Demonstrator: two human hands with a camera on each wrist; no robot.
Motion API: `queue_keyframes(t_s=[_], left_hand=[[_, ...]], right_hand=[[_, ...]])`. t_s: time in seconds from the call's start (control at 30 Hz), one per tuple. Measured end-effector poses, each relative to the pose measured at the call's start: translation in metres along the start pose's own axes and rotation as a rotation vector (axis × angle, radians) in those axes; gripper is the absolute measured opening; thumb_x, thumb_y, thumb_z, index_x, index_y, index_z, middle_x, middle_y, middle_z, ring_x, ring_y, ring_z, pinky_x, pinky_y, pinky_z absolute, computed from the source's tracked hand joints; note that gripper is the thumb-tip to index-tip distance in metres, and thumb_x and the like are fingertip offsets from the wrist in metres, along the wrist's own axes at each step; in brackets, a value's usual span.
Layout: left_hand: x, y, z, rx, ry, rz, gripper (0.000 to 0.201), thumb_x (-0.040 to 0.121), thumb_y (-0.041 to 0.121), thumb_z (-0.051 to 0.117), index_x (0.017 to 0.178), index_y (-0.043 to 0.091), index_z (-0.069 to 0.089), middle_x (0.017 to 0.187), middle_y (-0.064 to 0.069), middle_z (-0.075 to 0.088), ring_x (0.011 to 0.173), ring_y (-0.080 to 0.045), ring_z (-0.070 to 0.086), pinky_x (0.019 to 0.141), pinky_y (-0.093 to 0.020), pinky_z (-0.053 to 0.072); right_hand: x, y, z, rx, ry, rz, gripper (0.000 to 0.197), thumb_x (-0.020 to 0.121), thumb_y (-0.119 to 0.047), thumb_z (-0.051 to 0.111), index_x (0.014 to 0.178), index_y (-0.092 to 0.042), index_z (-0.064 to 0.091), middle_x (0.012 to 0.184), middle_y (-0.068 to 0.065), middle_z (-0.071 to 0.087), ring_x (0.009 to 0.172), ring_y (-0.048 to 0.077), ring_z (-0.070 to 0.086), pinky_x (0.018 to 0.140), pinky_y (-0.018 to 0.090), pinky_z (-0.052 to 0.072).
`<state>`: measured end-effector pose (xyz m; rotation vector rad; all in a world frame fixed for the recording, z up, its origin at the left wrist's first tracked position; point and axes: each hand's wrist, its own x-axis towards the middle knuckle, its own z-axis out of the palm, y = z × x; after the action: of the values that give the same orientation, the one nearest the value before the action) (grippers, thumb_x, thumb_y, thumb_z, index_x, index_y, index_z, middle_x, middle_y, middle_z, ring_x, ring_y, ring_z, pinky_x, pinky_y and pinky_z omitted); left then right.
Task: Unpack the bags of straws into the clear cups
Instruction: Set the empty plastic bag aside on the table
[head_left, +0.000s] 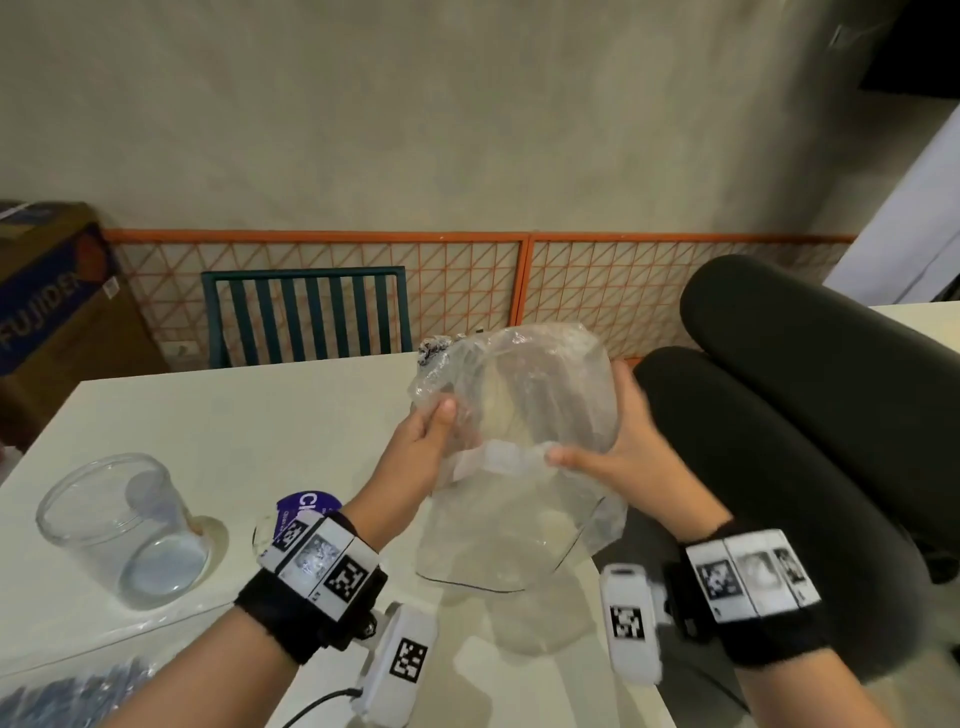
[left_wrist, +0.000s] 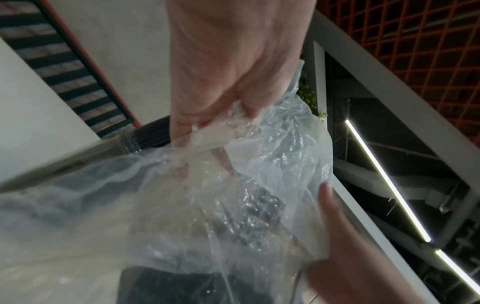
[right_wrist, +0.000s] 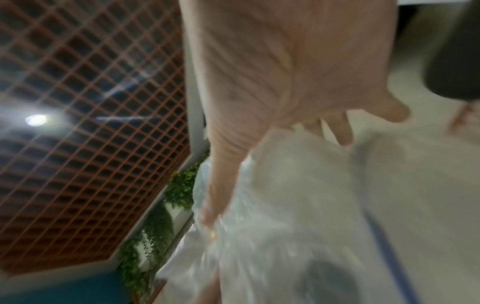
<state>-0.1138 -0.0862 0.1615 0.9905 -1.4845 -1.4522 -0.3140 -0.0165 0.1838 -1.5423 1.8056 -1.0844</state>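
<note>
Both hands hold a crumpled clear plastic bag (head_left: 524, 395) up over the white table (head_left: 249, 415). My left hand (head_left: 436, 421) pinches its left side, thumb in front. My right hand (head_left: 587, 447) grips its right side, thumb on a white strip near the bag's mouth. A dark speckled bunch (head_left: 434, 349) shows at the bag's top left corner; I cannot tell what it is. Below the bag stands a clear cup (head_left: 519, 551), seen partly through the plastic. Another clear cup (head_left: 124, 530) stands empty at the left. The left wrist view shows my fingers (left_wrist: 202, 127) bunched in the bag (left_wrist: 233, 205).
A bag of bluish straws (head_left: 67, 696) lies at the near left corner. A purple round label (head_left: 306, 506) sits behind my left wrist. My legs in black (head_left: 779, 441) are right of the table. A green chair (head_left: 306, 312) and a cardboard box (head_left: 52, 301) stand beyond.
</note>
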Motion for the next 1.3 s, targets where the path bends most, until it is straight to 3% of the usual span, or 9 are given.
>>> queue_keyframes(t_s=[0.17,0.37,0.53,0.63,0.73,0.8,0.87,1.17,1.3], left_hand=[[0.012,0.005,-0.026,-0.14,0.107,-0.171,0.03,0.095,0.006,0.035,0.097,0.006,0.065,0.094,-0.019,0.068,0.094,-0.035,0.065,0.085,-0.052,0.049],[0.007,-0.016,-0.04,-0.393,0.1,-0.307,0.023,0.095,0.027,0.049,0.112,0.012,0.053,0.108,-0.011,0.064,0.095,-0.023,0.066,0.081,-0.045,0.052],[-0.008,-0.028,-0.036,0.189,0.437,0.01,0.106,0.077,0.035,0.072,0.147,0.03,-0.007,0.156,-0.005,0.007,0.143,-0.025,0.014,0.116,-0.05,0.018],[-0.012,-0.01,-0.036,0.549,0.457,0.263,0.101,0.074,0.051,0.067,0.149,0.025,0.005,0.155,-0.004,0.012,0.143,-0.019,0.008,0.117,-0.052,0.005],[0.005,-0.003,-0.034,0.764,0.175,0.072,0.091,0.073,0.068,0.057,0.146,0.027,0.02,0.151,-0.001,0.027,0.143,-0.02,0.015,0.114,-0.056,-0.003],[0.014,0.001,-0.032,0.713,-0.011,-0.015,0.075,0.076,0.067,0.053,0.133,0.019,0.047,0.131,-0.002,0.055,0.128,-0.021,0.045,0.111,-0.047,0.028],[0.019,0.004,-0.033,0.598,-0.102,-0.021,0.043,0.089,0.045,0.052,0.107,0.007,0.065,0.086,0.0,0.065,0.087,-0.014,0.062,0.073,-0.021,0.047],[0.039,-0.001,-0.066,0.44,0.115,-0.156,0.02,0.096,0.026,0.045,0.083,0.016,0.056,0.073,-0.002,0.047,0.067,-0.018,0.046,0.047,-0.023,0.043],[0.034,0.005,-0.054,0.582,-0.051,-0.015,0.022,0.096,0.029,0.044,0.079,0.022,0.055,0.075,0.001,0.049,0.063,-0.01,0.048,0.049,-0.019,0.046]], right_hand=[[-0.036,0.065,0.03,0.002,-0.249,0.149,0.013,0.089,-0.021,0.063,0.094,-0.01,0.068,0.089,0.003,0.074,0.084,0.015,0.07,0.083,0.043,0.055],[-0.04,0.069,0.031,0.062,-0.026,0.236,0.03,0.099,-0.024,0.041,0.089,0.004,0.046,0.074,0.007,0.051,0.067,0.019,0.051,0.053,0.024,0.048],[-0.033,0.055,0.037,-0.024,0.001,0.086,0.026,0.101,-0.022,0.037,0.08,-0.007,0.043,0.065,0.0,0.042,0.058,0.011,0.04,0.049,0.019,0.038],[-0.031,0.052,0.033,-0.133,-0.073,-0.008,0.024,0.1,-0.022,0.039,0.079,-0.012,0.042,0.064,0.002,0.041,0.059,0.012,0.035,0.056,0.026,0.028],[-0.031,0.045,0.034,-0.161,-0.156,-0.106,0.021,0.1,-0.023,0.04,0.081,-0.013,0.045,0.067,0.014,0.046,0.059,0.016,0.039,0.056,0.028,0.029],[-0.031,0.04,0.035,-0.131,-0.143,-0.165,0.019,0.098,-0.025,0.044,0.083,-0.014,0.048,0.068,0.016,0.05,0.058,0.017,0.041,0.056,0.026,0.031],[-0.034,0.036,0.031,-0.033,-0.086,-0.189,0.015,0.091,-0.03,0.056,0.083,-0.016,0.054,0.073,0.015,0.057,0.064,0.022,0.049,0.059,0.026,0.037],[-0.078,0.089,0.005,-0.012,-0.161,-0.066,0.046,0.065,-0.058,0.071,0.064,-0.016,0.052,0.064,0.004,0.055,0.058,0.012,0.049,0.062,0.034,0.046],[-0.078,0.084,-0.006,-0.034,-0.092,0.038,0.047,0.062,-0.07,0.062,0.081,-0.027,0.058,0.079,-0.006,0.061,0.074,0.006,0.058,0.076,0.036,0.05]])
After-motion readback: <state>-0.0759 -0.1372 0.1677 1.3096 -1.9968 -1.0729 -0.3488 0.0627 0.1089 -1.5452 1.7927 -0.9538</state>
